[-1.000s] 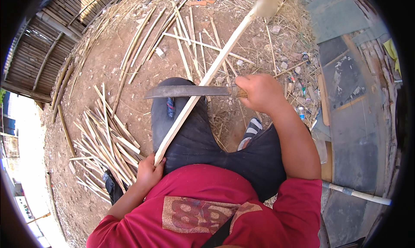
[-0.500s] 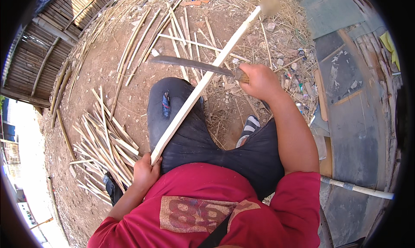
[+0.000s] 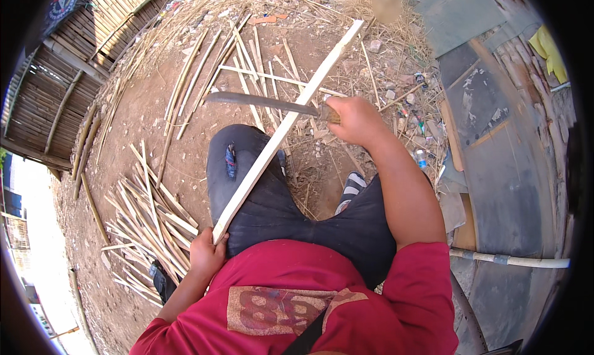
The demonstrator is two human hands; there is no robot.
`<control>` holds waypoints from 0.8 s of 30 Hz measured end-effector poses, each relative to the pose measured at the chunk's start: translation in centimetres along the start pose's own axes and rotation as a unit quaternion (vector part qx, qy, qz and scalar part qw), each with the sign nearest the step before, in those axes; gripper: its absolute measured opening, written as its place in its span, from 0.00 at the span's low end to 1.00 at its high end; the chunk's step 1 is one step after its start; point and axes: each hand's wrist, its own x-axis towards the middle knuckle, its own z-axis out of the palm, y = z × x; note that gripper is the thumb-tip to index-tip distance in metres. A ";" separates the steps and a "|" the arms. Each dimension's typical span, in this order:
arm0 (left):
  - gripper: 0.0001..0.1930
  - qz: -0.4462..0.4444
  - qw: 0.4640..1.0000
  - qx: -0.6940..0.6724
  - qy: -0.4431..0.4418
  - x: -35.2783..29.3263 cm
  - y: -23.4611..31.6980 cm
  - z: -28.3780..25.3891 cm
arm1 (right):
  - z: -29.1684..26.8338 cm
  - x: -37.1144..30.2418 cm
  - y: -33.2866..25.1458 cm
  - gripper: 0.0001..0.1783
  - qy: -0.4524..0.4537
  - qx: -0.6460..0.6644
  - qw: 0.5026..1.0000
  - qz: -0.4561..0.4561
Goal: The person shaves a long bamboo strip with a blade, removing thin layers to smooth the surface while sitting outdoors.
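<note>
A long pale strip of split bamboo or wood [image 3: 263, 158] runs slantwise over my thigh, from near my waist up to the far right. My left hand [image 3: 208, 251] is closed round its near end. In my right hand [image 3: 357, 121] is the handle of a machete [image 3: 266, 103], gripped firmly. Its dark blade points left and lies across the strip, touching or just over it; I cannot tell which. My knees are bent in dark trousers [image 3: 247, 188], and the strip crosses the left one.
A heap of split strips [image 3: 145, 216] lies on the ground at the left. More strips [image 3: 198, 76] are scattered ahead on the dirt. On the right are dark boards [image 3: 495, 169] with a pale pole [image 3: 513, 260] over them. A bamboo wall [image 3: 46, 95] stands at the far left.
My right hand and the machete have shifted slightly left and toward me. The strip's far end sits lower in the picture. The whole view has tilted a little; both grips are unchanged.
</note>
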 end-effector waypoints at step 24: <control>0.20 0.023 0.999 0.042 0.012 0.6 -1.0 0.0 | -3.1 0.1 5.4 0.14 0.115 0.039 0.976 0.182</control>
